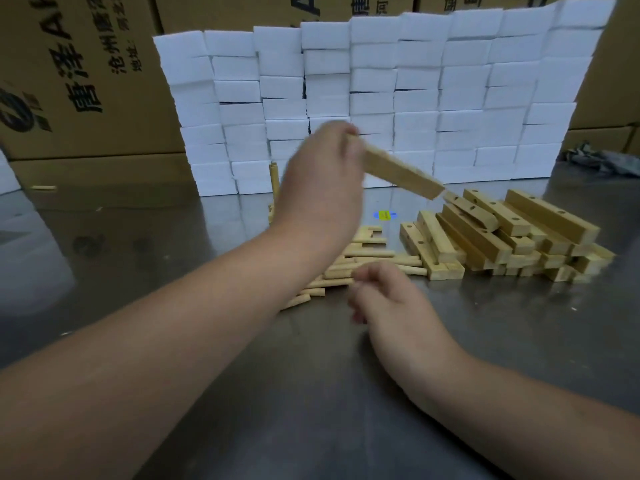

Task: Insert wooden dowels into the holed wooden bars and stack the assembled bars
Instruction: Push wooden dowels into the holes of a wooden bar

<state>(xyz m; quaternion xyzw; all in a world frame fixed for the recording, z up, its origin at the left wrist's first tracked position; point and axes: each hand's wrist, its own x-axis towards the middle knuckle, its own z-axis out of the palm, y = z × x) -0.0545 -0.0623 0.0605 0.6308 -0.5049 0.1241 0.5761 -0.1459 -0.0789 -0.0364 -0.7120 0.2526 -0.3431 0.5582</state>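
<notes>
My left hand (pixel 320 174) is raised above the table and grips one end of a wooden bar (pixel 401 174), which slants down to the right toward a pile of holed wooden bars (pixel 502 237). Lower down, my right hand (pixel 391 299) hovers with curled fingers at the near edge of a heap of loose dowels (pixel 367 258); whether it pinches one is unclear. Behind my left hand a dowel (pixel 274 178) stands upright, its base hidden by the hand.
A wall of stacked white foam blocks (pixel 381 98) closes off the back of the steel table (pixel 311 393). Cardboard boxes (pixel 79 74) stand behind and to the left. One stray dowel (pixel 43 187) lies far left. A small yellow-blue sticker (pixel 384 215) sits mid-table.
</notes>
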